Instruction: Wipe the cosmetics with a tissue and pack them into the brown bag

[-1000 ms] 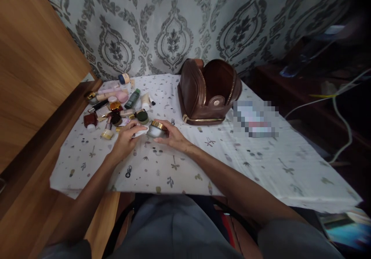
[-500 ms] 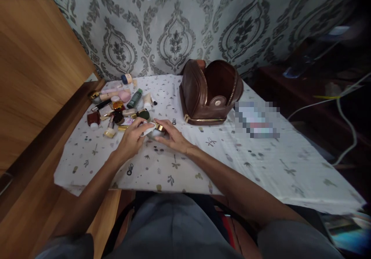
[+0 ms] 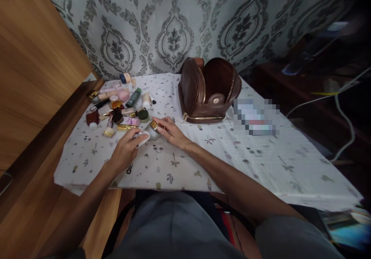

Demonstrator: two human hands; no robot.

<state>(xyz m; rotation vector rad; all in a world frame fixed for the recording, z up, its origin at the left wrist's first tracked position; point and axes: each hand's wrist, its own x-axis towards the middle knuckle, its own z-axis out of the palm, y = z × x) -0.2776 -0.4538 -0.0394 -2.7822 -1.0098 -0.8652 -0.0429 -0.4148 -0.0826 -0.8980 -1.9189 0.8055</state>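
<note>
My left hand is closed on a small white cloth or pad, bunched under the thumb; its exact kind is unclear. Just to the right, my right hand grips a small jar by its gold lid. The jar's pale body is tilted and partly hidden by the fingers. Near my left fingers lies a slim gold tube, and behind it a pink-and-white tube. A round jar with a dark green lid stands beyond both hands.
Several cosmetics crowd the table's left side, among them a dark green bottle, a pink sponge and a brown bottle. An unzipped brown leather bag stands at the back. A blurred-out flat item lies to its right.
My hands have moved apart. The left one has drawn back toward me and slightly left with the white pad, while the right keeps hold of the gold-lidded jar.
</note>
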